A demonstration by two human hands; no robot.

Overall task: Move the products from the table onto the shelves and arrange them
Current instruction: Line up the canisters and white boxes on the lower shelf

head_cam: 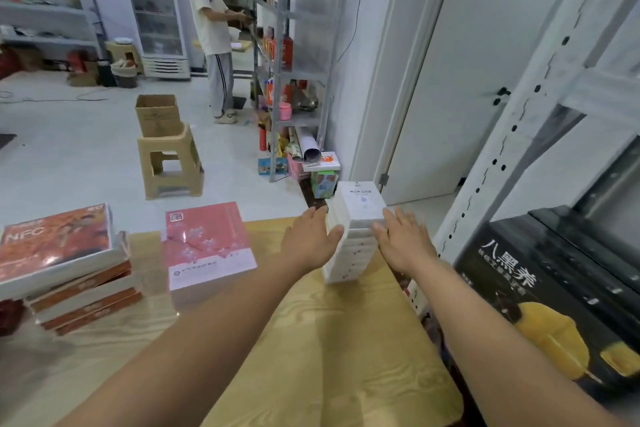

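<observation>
White box stack [359, 208] at 1 o'clock, upright on desk [329, 340] far-right corner. Left hand [309, 240], right hand [403, 243] flat-fingered, pressing its sides. Pink box [207, 246] at 10 o'clock, well apart.

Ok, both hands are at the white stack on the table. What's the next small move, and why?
Probably press both palms inward and lift the stack of white boxes as one block. The left hand and right hand flank it with straight fingers, and it is a tall pile of separate boxes near the far edge of the table, so squeeze before lifting.
</observation>
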